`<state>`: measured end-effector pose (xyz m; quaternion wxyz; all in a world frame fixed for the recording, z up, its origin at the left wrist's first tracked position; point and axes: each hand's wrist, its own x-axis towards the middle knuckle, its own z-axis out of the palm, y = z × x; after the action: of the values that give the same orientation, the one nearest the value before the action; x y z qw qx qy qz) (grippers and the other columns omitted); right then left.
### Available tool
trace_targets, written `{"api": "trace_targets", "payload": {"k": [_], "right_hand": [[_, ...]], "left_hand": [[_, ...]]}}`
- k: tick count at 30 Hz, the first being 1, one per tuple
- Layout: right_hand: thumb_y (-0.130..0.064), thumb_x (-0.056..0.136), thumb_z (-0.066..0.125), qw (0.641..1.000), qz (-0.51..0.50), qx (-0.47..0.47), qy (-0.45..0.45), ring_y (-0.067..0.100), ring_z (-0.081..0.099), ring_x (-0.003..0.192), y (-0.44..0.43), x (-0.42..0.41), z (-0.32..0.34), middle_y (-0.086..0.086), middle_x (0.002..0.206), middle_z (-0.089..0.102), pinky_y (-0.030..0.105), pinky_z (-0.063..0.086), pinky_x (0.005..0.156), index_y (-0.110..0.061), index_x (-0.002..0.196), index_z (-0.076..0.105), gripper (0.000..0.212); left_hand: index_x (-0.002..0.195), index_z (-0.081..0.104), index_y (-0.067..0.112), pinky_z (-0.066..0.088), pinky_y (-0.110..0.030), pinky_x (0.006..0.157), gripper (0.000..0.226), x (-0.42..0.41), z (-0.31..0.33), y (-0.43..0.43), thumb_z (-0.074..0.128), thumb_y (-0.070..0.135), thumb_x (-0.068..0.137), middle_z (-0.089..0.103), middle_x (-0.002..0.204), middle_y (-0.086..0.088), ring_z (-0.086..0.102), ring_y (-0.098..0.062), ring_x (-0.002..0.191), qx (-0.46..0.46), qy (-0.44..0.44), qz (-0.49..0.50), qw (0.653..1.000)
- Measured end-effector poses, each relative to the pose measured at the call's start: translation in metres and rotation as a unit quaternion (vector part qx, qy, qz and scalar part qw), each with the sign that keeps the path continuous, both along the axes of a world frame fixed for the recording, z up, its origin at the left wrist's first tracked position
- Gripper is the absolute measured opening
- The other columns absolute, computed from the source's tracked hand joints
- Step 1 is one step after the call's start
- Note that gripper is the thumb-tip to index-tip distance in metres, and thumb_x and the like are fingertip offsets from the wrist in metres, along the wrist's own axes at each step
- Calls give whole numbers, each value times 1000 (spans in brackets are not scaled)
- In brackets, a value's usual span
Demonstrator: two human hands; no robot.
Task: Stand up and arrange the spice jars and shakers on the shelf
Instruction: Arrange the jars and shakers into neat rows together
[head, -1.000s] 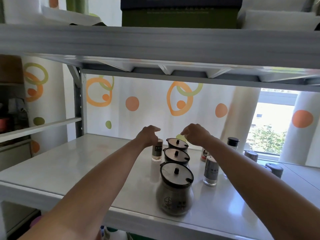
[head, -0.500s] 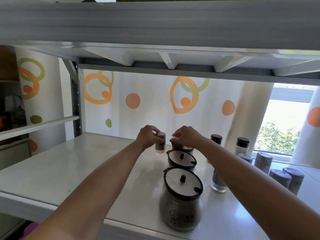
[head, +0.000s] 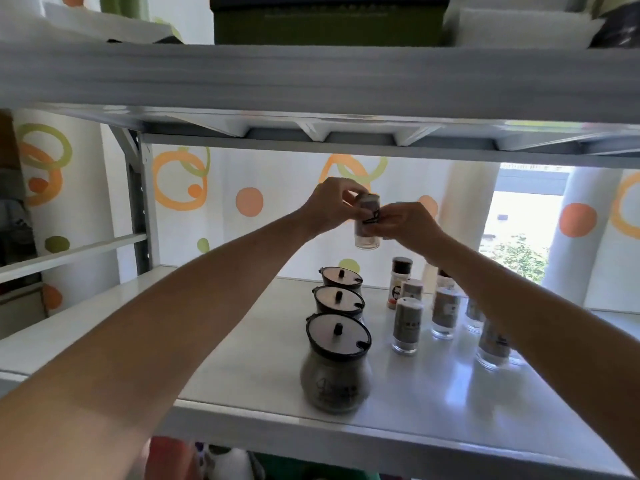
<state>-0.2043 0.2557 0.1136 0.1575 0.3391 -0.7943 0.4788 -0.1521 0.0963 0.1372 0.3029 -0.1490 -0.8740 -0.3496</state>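
Note:
Both hands hold one small glass shaker [head: 367, 233] upright in the air above the white shelf [head: 242, 341]. My left hand [head: 332, 206] grips its top from the left. My right hand [head: 405, 225] pinches its label side from the right. Below stand three round lidded spice jars in a row: the near jar [head: 335, 365], the middle jar [head: 337, 301] and the far jar [head: 341, 278]. To their right stand several upright shakers, among them a grey-labelled shaker [head: 407, 325] and a dark-capped bottle [head: 400, 278]. My right forearm hides some of them.
An upper shelf board [head: 311, 77] runs overhead, close above my hands, with a green box [head: 325, 19] on it. A metal upright [head: 136, 209] stands at the left. A dotted curtain [head: 249, 202] hangs behind, and a bright window [head: 519, 233] shows at the right.
The shaker that stood left of the far jar has been lifted off the shelf. My right hand came over and took hold of it too. The view has tilted upward.

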Motion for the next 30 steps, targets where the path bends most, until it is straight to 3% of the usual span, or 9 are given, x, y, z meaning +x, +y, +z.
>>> {"api": "trace_targets", "payload": {"k": [4, 7, 10, 12, 15, 18, 20, 24, 30], "right_hand": [[-8, 65, 82, 998, -34, 53, -27, 22, 60, 72, 44, 21, -23, 15, 77, 68, 39, 51, 76, 7, 87, 70, 30], [-4, 65, 81, 996, -36, 50, -64, 21, 67, 79, 69, 37, -51, 19, 84, 73, 40, 53, 83, 8, 90, 69, 30], [-1, 67, 79, 998, -28, 12, -57, -6, 61, 59, 84, 52, -69, -5, 64, 71, 12, 51, 64, 4, 88, 70, 23], [-1, 68, 78, 999, -31, -14, -36, -9, 56, 54, 87, 61, -73, 2, 68, 70, 5, 44, 57, 6, 88, 70, 23], [-3, 69, 78, 998, -33, -41, -18, -9, 55, 54, 90, 69, -76, 8, 76, 69, 7, 44, 59, 3, 88, 71, 21], [-8, 67, 80, 998, -47, -32, -33, -7, 56, 53, 91, 73, -81, -13, 60, 67, 10, 45, 57, -2, 87, 72, 22], [-6, 67, 80, 997, -36, -30, -59, -8, 59, 51, 91, 76, -89, -16, 54, 67, 7, 46, 55, -1, 90, 71, 25], [-7, 66, 81, 997, -39, 13, -67, 6, 68, 68, 87, 84, -114, 8, 83, 73, 15, 54, 66, 1, 95, 71, 32], [-10, 64, 82, 994, -32, 30, -100, 13, 70, 77, 77, 88, -136, -3, 78, 70, 31, 57, 81, -16, 84, 69, 24]], "left_hand": [[109, 68, -1, 48, -30, 84, 39, 14, -13, 38, 77, 14, 75, 68, 100, -10, 59, -17, 87, -127, -45, -16, 991], [104, 72, 2, 48, -32, 83, 33, 19, -31, 60, 75, 20, 77, 72, 104, -11, 61, -16, 87, -179, -69, -32, 981], [106, 72, 10, 44, -26, 78, 31, 28, -40, 76, 73, 22, 77, 73, 101, -6, 58, -11, 81, -179, -69, -47, 980], [103, 73, 11, 43, -25, 75, 30, 33, -40, 83, 74, 23, 76, 74, 96, -6, 59, -11, 79, -170, -62, -51, 982], [100, 74, 10, 46, -30, 76, 28, 39, -38, 88, 74, 23, 75, 74, 93, -8, 61, -16, 81, -176, -57, -49, 981], [99, 75, 9, 49, -33, 78, 28, 47, -38, 87, 75, 22, 74, 74, 92, -8, 65, -22, 86, -186, -70, -52, 979], [98, 75, 9, 48, -31, 76, 28, 52, -43, 85, 77, 22, 73, 74, 90, -10, 62, -17, 79, -195, -88, -50, 976], [97, 74, 11, 49, -31, 75, 31, 60, -61, 83, 79, 26, 70, 71, 85, -3, 57, -11, 74, -249, -119, -25, 961], [105, 71, 17, 41, -23, 64, 36, 65, -80, 79, 76, 34, 74, 72, 97, 1, 64, -14, 89, -316, -146, 23, 937]]}}
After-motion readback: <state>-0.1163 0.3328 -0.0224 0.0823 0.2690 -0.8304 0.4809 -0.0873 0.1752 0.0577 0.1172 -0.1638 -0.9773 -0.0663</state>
